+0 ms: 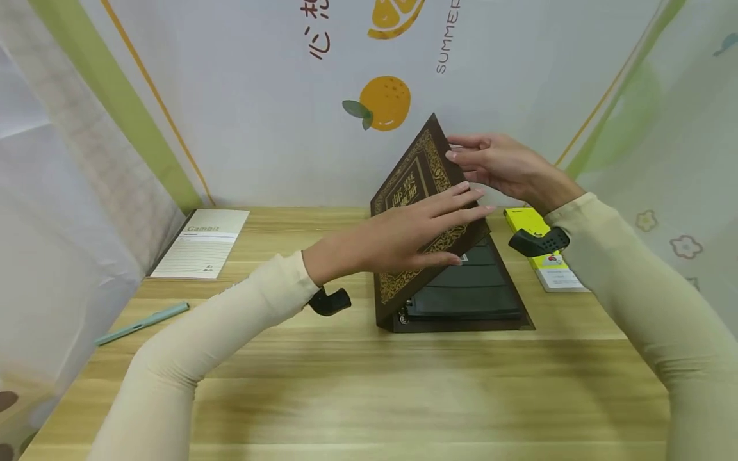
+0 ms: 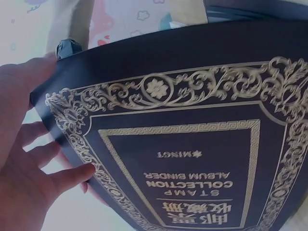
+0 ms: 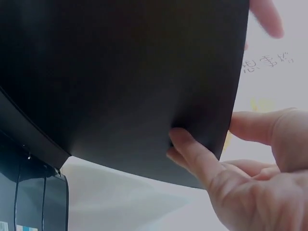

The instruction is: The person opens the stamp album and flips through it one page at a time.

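Head view: the left hand (image 1: 403, 240) lies flat, fingers straight, on the album (image 1: 423, 211) cover. The right hand (image 1: 498, 168) pinches the raised cover's edge above the surface (image 1: 346, 384).

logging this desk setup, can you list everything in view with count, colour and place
album: one, dark brown with gold ornament, mid table, cover raised at a slant over dark pages
pages: a stack, dark grey, lying flat in the album under the raised cover
notepad: one, white with lined sheet, far left of the table by the wall
pen: one, pale teal, left edge of the table, nearer than the notepad
booklet: one, yellow and white, right of the album, partly behind the right wrist
table: one, light wood
backdrop: white with orange fruit prints and green stripes, behind the table
left hand: fingers straight, flat on the cover's outer face
right hand: grips the cover's upper edge, fingers behind it
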Motion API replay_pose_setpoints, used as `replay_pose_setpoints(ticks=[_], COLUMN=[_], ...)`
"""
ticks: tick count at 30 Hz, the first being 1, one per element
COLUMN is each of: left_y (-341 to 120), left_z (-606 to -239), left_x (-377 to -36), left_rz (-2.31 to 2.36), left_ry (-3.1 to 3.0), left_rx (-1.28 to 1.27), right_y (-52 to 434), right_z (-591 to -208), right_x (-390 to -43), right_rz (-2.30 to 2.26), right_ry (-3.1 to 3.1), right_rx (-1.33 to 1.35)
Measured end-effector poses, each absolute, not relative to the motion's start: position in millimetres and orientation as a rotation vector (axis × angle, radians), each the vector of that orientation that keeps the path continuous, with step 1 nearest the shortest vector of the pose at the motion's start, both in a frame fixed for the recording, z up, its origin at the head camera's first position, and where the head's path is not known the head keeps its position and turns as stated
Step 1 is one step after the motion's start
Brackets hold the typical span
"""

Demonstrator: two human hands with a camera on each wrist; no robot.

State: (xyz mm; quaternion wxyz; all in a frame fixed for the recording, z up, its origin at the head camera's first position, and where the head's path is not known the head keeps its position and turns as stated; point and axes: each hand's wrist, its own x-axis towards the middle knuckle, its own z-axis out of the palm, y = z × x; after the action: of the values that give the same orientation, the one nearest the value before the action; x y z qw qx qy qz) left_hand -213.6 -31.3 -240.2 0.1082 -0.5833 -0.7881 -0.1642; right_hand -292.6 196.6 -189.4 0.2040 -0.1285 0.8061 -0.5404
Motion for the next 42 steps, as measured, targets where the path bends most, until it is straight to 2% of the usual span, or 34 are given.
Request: replay_pose_setpoints(ticks=[5,9,16,24,28,33,42], left_y=[-34,-44,-80,-115,-130,-141,-164], left_z=[-233,-231,-224,-227,-230,-232,-234], left_x=[-216,-218,-216,-211,-207,-206,-213], left_rz=[-0.465,-0.505,-0.530,-0.568,-0.571,-0.531,-0.450], left_ry=[-2.292,-2.240,-2.219,-2.204,-2.199,-2.216,-2.102], left_rx=[-1.697,-1.654,-1.581,-1.492,-1.439,-1.396,-1.496], right_y=[190,190,202,220,233,251,268], right_z=[-189,-195,-223,-285,-330,-381,-419], right_x=[-291,-291,-290,-280,-260,-228,-194], right_rz=[-1.542,-1.524,-1.124,-0.800,-0.701,-0.651,-0.523], right_ry=[2.210,2.200,2.487,2.599,2.646,2.663,2.797], right_rx=[-0.383,-0.521,-0.744,-0.850,-0.985,-1.016,-0.988])
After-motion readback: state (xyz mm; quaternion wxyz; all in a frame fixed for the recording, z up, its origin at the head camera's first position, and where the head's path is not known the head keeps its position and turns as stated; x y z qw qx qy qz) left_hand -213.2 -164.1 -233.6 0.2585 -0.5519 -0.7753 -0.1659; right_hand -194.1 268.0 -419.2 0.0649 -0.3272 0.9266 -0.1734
